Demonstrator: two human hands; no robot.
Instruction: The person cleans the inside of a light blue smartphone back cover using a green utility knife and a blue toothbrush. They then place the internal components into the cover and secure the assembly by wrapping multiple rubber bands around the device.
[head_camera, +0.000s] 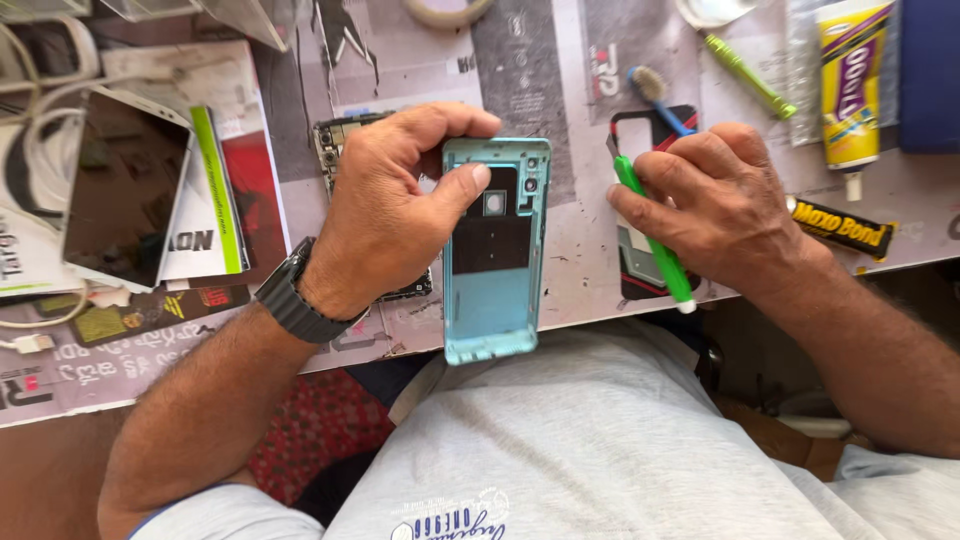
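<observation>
My left hand (390, 205) grips a light blue phone back cover (497, 290) by its top left edge, thumb pressed on its dark inner side. The cover stands upright over the table's front edge. Under my left hand lies an opened phone body (335, 135) with its circuit board showing. My right hand (725, 205) holds a green-handled tool (655, 245) slanting down to a white tip, resting over a dark phone case (640, 275). A dark watch band sits on my left wrist.
A phone with a dark screen (125, 185) lies on leaflets at the left. A blue toothbrush (655, 95), a green screwdriver (750, 75), a yellow glue tube (850, 85) and a small black glue packet (842, 228) lie at the back right. Printed paper covers the table (570, 180).
</observation>
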